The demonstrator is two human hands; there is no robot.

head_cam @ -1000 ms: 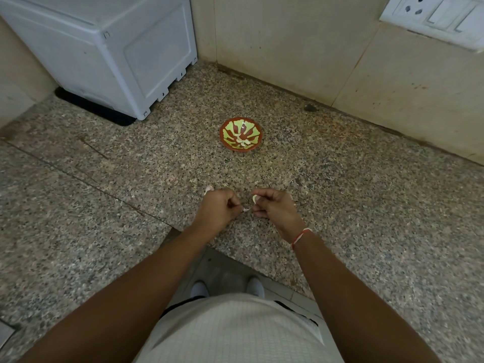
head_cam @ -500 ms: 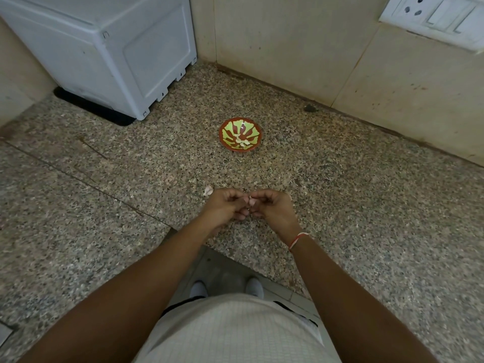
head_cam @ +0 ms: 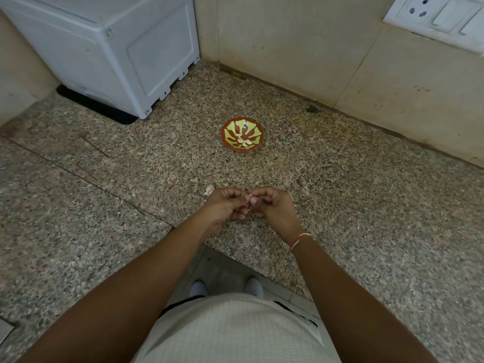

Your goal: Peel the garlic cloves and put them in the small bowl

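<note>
Peeling: both hands meet at mid-surface, close to the body, with a small pale garlic clove [head_cam: 251, 199] between their fingertips; this looks like the skin-stripping step, not yet the drop into the bowl.
Left hand [head_cam: 227, 205]: its fingers are curled inward and its grip appears narrow, pinching at the clove or its skin (the exact contact is too small to make out).
Right hand [head_cam: 272, 204]: its grip is likewise tight on the clove, probably steadying it so that the other hand can pull the skin away; a red-and-white thread band [head_cam: 300, 239] sits on its wrist.
Small round red bowl with a yellow-green petal pattern [head_cam: 242, 134]: it stands well apart from the hands, farther back on the speckled granite surface [head_cam: 366, 205], and already holds a few pale peeled cloves [head_cam: 245, 142], so the task seems partly done.
Scrap: a pale bit of garlic skin or clove [head_cam: 208, 190] lies on the surface just beside the left hand, likely set aside within easy reach.
Surroundings: a white plastic appliance box [head_cam: 112, 48] stands at the back left, a white wall socket plate [head_cam: 440, 19] at the upper right.
</note>
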